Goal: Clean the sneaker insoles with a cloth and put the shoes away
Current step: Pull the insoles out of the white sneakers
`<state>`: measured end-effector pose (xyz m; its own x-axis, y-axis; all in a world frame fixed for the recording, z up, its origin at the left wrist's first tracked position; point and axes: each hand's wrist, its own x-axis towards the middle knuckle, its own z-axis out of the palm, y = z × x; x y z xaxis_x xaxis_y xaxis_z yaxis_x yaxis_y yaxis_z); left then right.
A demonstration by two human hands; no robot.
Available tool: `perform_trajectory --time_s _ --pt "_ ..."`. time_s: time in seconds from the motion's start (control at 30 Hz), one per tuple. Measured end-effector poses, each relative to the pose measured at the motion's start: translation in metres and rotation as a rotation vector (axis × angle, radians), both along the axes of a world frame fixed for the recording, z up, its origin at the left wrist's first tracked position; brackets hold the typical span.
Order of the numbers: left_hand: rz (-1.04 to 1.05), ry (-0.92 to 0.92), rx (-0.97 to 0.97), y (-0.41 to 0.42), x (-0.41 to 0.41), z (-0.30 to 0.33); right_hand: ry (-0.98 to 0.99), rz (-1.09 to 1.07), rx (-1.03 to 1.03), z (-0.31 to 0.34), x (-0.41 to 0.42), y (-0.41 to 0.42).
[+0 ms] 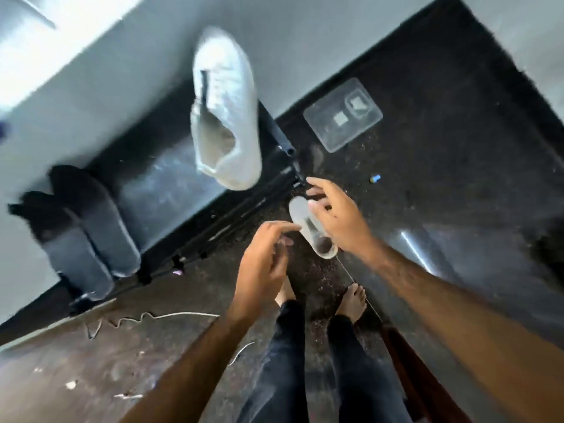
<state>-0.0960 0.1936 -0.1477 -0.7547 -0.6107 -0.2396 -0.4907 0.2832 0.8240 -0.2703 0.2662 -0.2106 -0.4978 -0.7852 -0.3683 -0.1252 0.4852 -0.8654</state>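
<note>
Two bare arms reach in from 5 and 7 o'clock over a dark speckled floor (427, 209), the person standing barefoot in dark trousers. A black rack (171, 178) at 10 o'clock carries the largest items: a white sneaker (225, 108) on top, opening toward the viewer, its inside too blurred to read, and a pair of dark shoes (82, 230) at 9 o'clock. A clear tray (323, 129) lies on the floor at 1 o'clock with a small white square and a round clear piece inside. Near centre, a second white shoe (300, 219) sits on the floor beside the rack. The right hand (338, 218) hangs over it, fingers curled toward its front; whether they grip it cannot be told. The left hand (262, 257) hovers just beside it, fingers loosely bent, holding nothing. A white cord (171, 315) trails at 7 o'clock.
</note>
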Motion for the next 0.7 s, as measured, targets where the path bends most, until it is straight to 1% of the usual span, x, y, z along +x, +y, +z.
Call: perform_trajectory --time_s 0.07,0.13,0.2,0.23,0.3,0.37,0.43,0.5,0.6,0.7 --pt "0.085 0.106 -0.111 -0.023 0.006 0.039 0.019 -0.043 -0.093 0.039 0.005 -0.027" --pt "0.182 0.185 -0.214 -0.050 0.013 0.064 0.040 -0.073 -0.153 0.065 0.011 -0.053" --pt "0.261 0.225 -0.270 -0.080 0.017 0.075 0.068 -0.082 -0.149 0.084 0.015 -0.078" --pt "0.305 0.214 -0.268 -0.097 0.016 0.073 0.090 -0.075 -0.121 0.090 0.016 -0.089" --pt "0.403 0.142 -0.198 -0.128 0.009 0.066 0.135 -0.040 -0.042 0.098 0.017 -0.113" --pt "0.443 0.024 -0.042 -0.156 -0.005 0.054 0.193 0.001 0.067 0.097 0.014 -0.136" --pt "0.413 -0.104 0.163 -0.180 -0.018 0.037 0.235 0.047 0.179 0.094 0.008 -0.158" --pt "0.359 -0.151 0.280 -0.194 -0.026 0.024 0.235 0.094 0.268 0.091 0.003 -0.176" --pt "0.331 -0.134 0.274 -0.197 -0.034 0.019 0.252 0.157 0.363 0.088 -0.002 -0.191" --pt "0.367 -0.110 0.269 -0.189 -0.034 0.023 0.288 0.180 0.344 0.091 -0.007 -0.187"
